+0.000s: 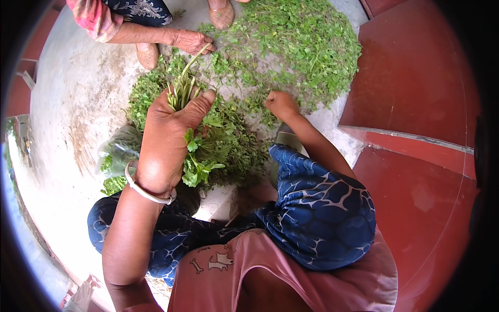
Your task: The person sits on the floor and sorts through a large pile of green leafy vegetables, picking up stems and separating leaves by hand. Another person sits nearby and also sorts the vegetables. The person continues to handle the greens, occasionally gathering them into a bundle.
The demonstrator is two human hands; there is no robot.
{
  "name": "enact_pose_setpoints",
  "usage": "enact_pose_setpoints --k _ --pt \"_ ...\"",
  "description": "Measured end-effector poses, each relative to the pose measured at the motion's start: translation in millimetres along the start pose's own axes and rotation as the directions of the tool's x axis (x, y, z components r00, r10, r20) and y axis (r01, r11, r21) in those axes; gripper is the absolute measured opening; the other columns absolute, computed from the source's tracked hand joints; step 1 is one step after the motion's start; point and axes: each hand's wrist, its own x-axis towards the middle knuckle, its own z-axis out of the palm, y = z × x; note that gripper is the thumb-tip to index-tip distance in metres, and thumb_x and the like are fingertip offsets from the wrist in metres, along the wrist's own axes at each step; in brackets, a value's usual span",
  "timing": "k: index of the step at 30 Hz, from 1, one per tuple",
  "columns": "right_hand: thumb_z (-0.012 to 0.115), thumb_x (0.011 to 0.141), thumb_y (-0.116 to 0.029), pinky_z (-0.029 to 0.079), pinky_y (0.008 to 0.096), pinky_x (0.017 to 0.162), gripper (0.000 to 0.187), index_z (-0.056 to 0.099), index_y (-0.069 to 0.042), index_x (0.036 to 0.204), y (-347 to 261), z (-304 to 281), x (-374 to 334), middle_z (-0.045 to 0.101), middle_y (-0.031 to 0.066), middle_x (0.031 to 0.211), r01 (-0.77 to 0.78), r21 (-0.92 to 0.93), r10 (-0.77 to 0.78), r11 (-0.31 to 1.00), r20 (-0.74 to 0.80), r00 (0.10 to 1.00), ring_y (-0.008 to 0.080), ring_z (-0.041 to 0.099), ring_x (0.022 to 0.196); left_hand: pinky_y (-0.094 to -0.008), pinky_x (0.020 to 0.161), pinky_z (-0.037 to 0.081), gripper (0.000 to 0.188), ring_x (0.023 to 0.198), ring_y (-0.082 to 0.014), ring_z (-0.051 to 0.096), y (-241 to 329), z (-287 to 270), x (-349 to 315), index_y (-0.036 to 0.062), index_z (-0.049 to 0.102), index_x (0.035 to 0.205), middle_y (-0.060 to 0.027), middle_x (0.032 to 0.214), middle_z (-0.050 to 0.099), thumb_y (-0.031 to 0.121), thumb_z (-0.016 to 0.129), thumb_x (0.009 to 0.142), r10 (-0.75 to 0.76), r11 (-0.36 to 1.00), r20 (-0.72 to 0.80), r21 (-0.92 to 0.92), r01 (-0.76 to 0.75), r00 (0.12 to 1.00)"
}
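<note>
Though stems partly hidden, left hand [169, 138] grip clamped on herb bunch [195, 148]; right hand [280, 103] fist curled, contents unclear.

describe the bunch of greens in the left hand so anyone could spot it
On the grey concrete floor lies a wide spread of loose green leaves. Near its lower left edge, the left hand grips the bunch of greens, the only gathered one, stems up.

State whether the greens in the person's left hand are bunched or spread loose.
Bunched: the left hand grips the leafy stems together, stalks above the thumb, leaves below.
</note>
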Motion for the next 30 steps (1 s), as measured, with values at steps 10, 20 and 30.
enact_pose_setpoints --k 10,20,30 --pt "0.06 0.088 -0.029 0.041 0.0218 0.057 0.025 0.063 -0.008 0.101 -19.5 -107.6 -64.7 0.061 -0.0036 0.085 -0.117 0.663 0.022 0.74 0.15 0.989 0.0062 0.053 0.067 -0.023 0.057 0.041 0.009 0.071 -0.0052 0.052 -14.9 15.6 4.0 0.0108 0.064 0.094 0.0053 0.084 0.061 0.017 0.064 0.086 0.021 1.0 0.16 0.018 -0.025 0.987" --pt "0.058 0.091 -0.026 0.04 0.0184 0.053 0.02 0.061 -0.008 0.101 -83.8 -167.9 -119.0 0.06 -0.0025 0.083 -0.022 0.8 -0.176 0.6 0.159 0.971 0.0052 0.052 0.062 -0.025 0.057 0.044 0.017 0.07 -0.008 0.054 -36.8 39.7 22.9 0.006 0.063 0.097 0.0002 0.086 0.063 0.02 0.063 0.087 0.076 0.997 0.238 -0.021 -0.073 0.968" --pt "0.06 0.089 -0.017 0.041 0.0193 0.056 0.012 0.06 -0.008 0.095 -110.1 -168.8 -136.7 0.059 -0.0016 0.082 -0.03 0.9 -0.224 0.434 0.14 0.965 0.0056 0.053 0.066 -0.0282 0.048 0.036 0.023 0.056 -0.0074 0.041 -57.1 47.7 29.9 -0.003 0.057 0.077 0.0002 0.059 0.051 0.017 0.068 0.081 0.3 0.927 0.266 0.145 -0.346 0.916"
